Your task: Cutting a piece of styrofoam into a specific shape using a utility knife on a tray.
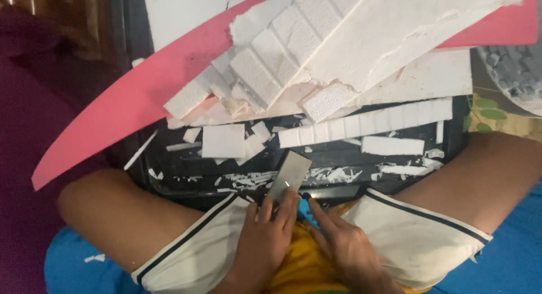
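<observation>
The person sits cross-legged with a black tray [169,181] just in front of the knees, so the work stays within short reach. The left hand [265,237] is closed around the lower end of a flat grey rectangular plate [289,174], fingers pinching its edges; the plate tilts up over the tray's near rim, likely so that any scraps fall onto the tray and not the lap. The right hand [344,246] lies just beside the left, index finger stretched toward a small blue thing [306,206] at the plate's base; whether it grips that thing cannot be told, since the fingers hide it. White foam scraps [248,181] litter the tray just beyond the plate, and a scored foam strip [367,123] lies across the tray's far part. At the tray's far edge, big foam slabs [350,40] and a pink sheet [130,102] are stacked, out of the hands' way yet near.
</observation>
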